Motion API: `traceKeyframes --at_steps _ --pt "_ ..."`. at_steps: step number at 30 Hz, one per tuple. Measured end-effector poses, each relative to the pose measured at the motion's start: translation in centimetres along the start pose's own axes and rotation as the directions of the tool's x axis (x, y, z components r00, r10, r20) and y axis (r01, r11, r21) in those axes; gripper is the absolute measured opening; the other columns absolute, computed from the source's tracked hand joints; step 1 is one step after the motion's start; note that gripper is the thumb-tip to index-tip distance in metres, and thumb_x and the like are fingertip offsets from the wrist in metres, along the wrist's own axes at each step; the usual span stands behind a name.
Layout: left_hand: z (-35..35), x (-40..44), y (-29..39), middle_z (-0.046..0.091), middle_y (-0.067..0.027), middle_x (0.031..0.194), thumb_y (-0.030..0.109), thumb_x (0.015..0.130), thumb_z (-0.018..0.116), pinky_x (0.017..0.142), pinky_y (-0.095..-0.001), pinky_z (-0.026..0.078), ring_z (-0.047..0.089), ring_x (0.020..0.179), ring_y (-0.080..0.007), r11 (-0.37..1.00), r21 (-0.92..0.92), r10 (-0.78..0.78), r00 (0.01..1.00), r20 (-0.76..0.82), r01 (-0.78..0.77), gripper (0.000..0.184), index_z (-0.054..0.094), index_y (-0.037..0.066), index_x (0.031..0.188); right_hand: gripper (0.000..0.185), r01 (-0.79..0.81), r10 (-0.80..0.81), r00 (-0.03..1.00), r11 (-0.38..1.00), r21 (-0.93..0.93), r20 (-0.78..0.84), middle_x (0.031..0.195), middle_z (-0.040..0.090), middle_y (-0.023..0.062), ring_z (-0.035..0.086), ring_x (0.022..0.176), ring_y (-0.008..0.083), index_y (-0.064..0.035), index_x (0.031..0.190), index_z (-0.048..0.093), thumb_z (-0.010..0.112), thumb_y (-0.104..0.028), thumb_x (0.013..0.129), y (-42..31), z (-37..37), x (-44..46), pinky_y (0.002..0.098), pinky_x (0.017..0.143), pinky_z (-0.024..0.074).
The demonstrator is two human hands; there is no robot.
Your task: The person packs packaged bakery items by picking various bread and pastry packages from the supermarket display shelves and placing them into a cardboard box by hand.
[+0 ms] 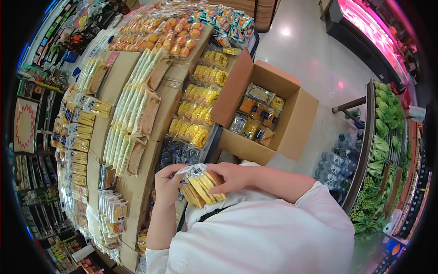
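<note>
Close to my chest is a clear plastic pack of yellow-wrapped snacks (204,189), tilted, with a white printed label at its upper end. My left hand (168,182) pinches the label end of the pack. From the other side, my right hand (230,177) grips it, the thumb lying over its front. Just beyond my hands are dark packets (177,153) and rows of bagged yellow food (194,112) on the display. An open cardboard box (299,116) stands past my right hand, with several plastic-wrapped food packs (258,114) inside.
The tiered display (175,84) to my left carries long pale packets (137,107), small yellow packs (81,148) and orange-topped buns (182,39). On the right are a vegetable shelf (378,150) and wrapped bottles (335,162) on the floor. Shiny floor (315,59) runs beyond the box.
</note>
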State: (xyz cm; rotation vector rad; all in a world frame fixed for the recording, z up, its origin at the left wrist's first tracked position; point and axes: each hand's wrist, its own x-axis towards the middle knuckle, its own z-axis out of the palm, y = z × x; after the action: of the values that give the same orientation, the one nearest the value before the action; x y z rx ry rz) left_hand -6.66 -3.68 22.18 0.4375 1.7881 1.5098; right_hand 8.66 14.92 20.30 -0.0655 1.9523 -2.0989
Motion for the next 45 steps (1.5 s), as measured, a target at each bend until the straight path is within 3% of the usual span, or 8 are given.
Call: traceKeyframes --at_steps 6,13,21,23,31,37,40,45 --pt "4.0 3.6 -0.7 0.062 -0.0101 0.113 -0.002 0.087 0.063 0.089 -0.0315 0.049 0.06 0.1 -0.0169 0.971 -0.238 -0.013 0.999 -0.037 0.004 0.044 0.049 0.0 0.129 0.066 -0.082 0.085 0.996 0.994 0.07 -0.041 0.11 0.062 0.0146 0.06 0.1 0.0226 -0.002 0.131 0.044 0.068 -0.043 0.085 2.1 -3.8 -0.3 0.035 0.088 0.0465" --pt "2.0 5.2 -6.4 0.066 -0.0125 0.091 0.011 0.092 0.06 0.083 -0.0346 0.053 0.065 0.09 -0.025 0.825 -0.494 -0.295 0.955 0.038 0.275 0.017 0.053 0.003 0.105 0.042 -0.154 0.257 0.946 0.892 0.425 -0.195 0.103 0.064 0.0085 0.059 0.094 0.0165 -0.0019 0.118 0.055 0.071 -0.025 0.086 7.2 -7.2 -1.2 0.0316 0.083 0.048" --pt "2.2 2.6 -7.7 0.061 -0.0116 0.096 0.02 0.09 0.064 0.077 -0.0438 0.057 0.064 0.096 -0.0317 0.69 -0.69 -0.217 0.972 0.091 0.219 0.02 0.054 0.008 0.103 0.038 -0.175 0.563 0.421 0.82 0.546 -0.711 0.1 0.068 0.0131 0.068 0.087 0.0243 0.0 0.112 0.058 0.072 -0.019 0.082 26.1 -20.9 -3.9 0.0357 0.077 0.0543" --pt "2.0 2.1 -8.3 0.058 -0.0119 0.099 0.02 0.089 0.066 0.076 -0.0444 0.057 0.062 0.098 -0.0313 0.667 -0.711 -0.198 0.973 0.118 0.222 0.023 0.053 0.009 0.105 0.052 -0.681 0.477 0.229 0.701 0.21 -0.849 0.099 0.068 0.0168 0.067 0.087 0.0294 0.0005 0.114 0.057 0.074 -0.031 0.077 30.5 -25.5 -5.7 0.0381 0.077 0.0535" --pt "3.7 -0.4 -8.0 0.054 -0.0076 0.095 0.02 0.077 0.077 0.073 -0.0442 0.057 0.06 0.086 -0.0265 0.738 -0.639 -0.341 0.937 -0.073 0.218 0.056 0.046 0.014 0.123 0.066 -0.907 0.457 0.008 0.377 0.186 -0.889 0.097 0.066 0.0247 0.064 0.094 0.0414 0.0057 0.118 0.045 0.076 -0.032 0.074 40.2 -29.0 -8.9 0.0438 0.084 0.0513" --pt "4.3 -1.5 -7.5 0.056 -0.0078 0.101 0.016 0.079 0.074 0.074 -0.0418 0.057 0.061 0.088 -0.0259 0.724 -0.659 -0.392 0.908 -0.148 0.205 0.059 0.044 0.012 0.13 0.065 -0.884 0.54 -0.022 0.382 0.269 -0.841 0.13 0.048 0.0314 0.056 0.115 0.037 -0.0021 0.135 0.033 0.068 -0.019 0.084 43.2 -28.9 -6.9 0.0421 0.094 0.0474" --pt "4.1 -1.8 -7.4 0.057 -0.0076 0.102 0.013 0.08 0.073 0.075 -0.0416 0.057 0.061 0.09 -0.0261 0.739 -0.638 -0.404 0.899 -0.166 0.215 0.057 0.044 0.011 0.13 0.1 -0.98 0.614 0.017 0.166 0.108 -0.789 0.142 0.033 0.0332 0.043 0.128 0.0403 -0.0093 0.151 0.007 0.073 -0.029 0.078 46.1 -28.6 -7.0 0.0377 0.103 0.0424" --pt "4.4 -1.6 -7.8 0.057 -0.0079 0.104 0.012 0.081 0.072 0.075 -0.04 0.057 0.062 0.09 -0.0251 0.721 -0.652 -0.456 0.869 -0.191 0.235 0.061 0.042 0.012 0.134 0.08 -0.993 0.728 0.121 0.094 -0.077 -0.675 0.154 0.004 0.0311 0.024 0.141 0.0406 -0.0099 0.15 0.023 0.065 -0.027 0.083 45.6 -27.5 -6.2 0.0382 0.111 0.0326"
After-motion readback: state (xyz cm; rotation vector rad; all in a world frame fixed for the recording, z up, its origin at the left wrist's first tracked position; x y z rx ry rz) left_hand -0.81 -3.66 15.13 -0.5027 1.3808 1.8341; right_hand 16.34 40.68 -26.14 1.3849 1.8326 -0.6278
